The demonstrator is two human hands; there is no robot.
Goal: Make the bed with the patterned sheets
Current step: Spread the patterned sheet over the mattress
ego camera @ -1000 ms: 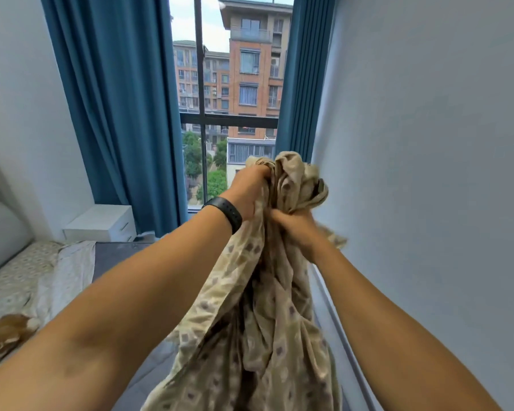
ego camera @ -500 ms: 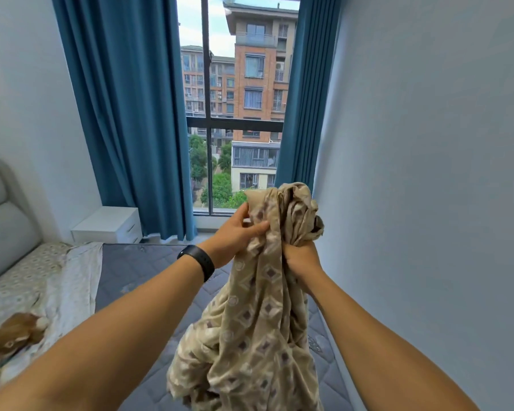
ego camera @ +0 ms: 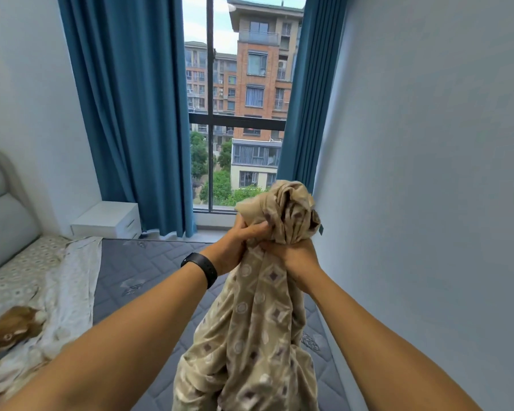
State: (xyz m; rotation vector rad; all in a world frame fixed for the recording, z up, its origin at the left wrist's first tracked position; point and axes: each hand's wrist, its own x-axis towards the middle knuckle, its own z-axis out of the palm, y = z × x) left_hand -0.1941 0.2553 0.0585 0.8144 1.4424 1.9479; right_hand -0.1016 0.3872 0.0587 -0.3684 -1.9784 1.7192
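We hold the sheet (ego camera: 250,327) bunched above the mattress (ego camera: 149,271), near its wall-side edge, its bulk hanging down between our forearms. The left hand (ego camera: 235,247) grips the gathered cloth just below the top wad; the right hand (ego camera: 294,259) clutches the same bundle, touching the left. Toward the headboard (ego camera: 0,203) end lie a second, paler cloth (ego camera: 72,280) and a brown toy (ego camera: 12,327). Risk: the sheet is wadded with no corner exposed, so spreading it now may twist it or lay it crooked; a wide throw could cover the toy.
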